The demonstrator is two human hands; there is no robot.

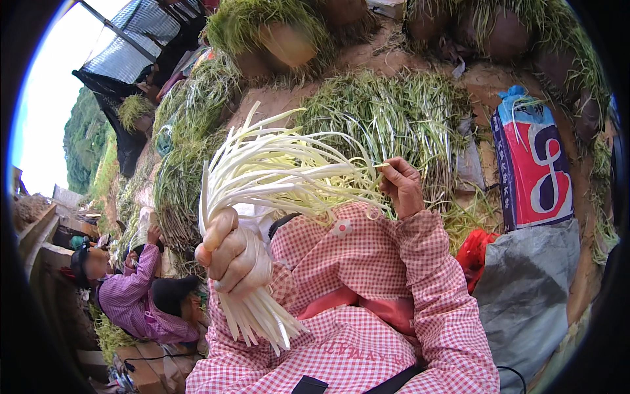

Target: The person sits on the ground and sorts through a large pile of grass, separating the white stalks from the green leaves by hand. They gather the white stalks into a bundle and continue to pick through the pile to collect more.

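Fingers (239, 268) of the left hand (226, 246) were clenched around a thick bundle of long, pale white-and-yellow stalks (275, 182), held up before the person's chest. Its straight ends pointed down below the fist, while the thinner tops fanned out toward the right hand (401, 186), whose thumb and forefinger were pinched together on a thin yellowish leaf tip (382, 165).

Behind the bundle, and partly hidden by it, lay a broad heap of green-leaved, white-stemmed plants (387, 108); a second grassy green pile (187, 154) stretched along the left. Rounded brown bundles draped with green leaves (499, 29) stood at the upper edge. To the left, a co-worker in a purple checked top (131, 292) sat near the piles.

On the right, a crumpled grey plastic sheet (525, 299) lay just below a printed red, dark-blue and light-blue sack (535, 167), with a bright red plastic bag (474, 256) beside the sheet. The sack carried a large curling white figure and pale characters down its dark side. Dark red lettering crossed the person's red-and-white checked garment (367, 325), which also bore a small flower motif (341, 228).
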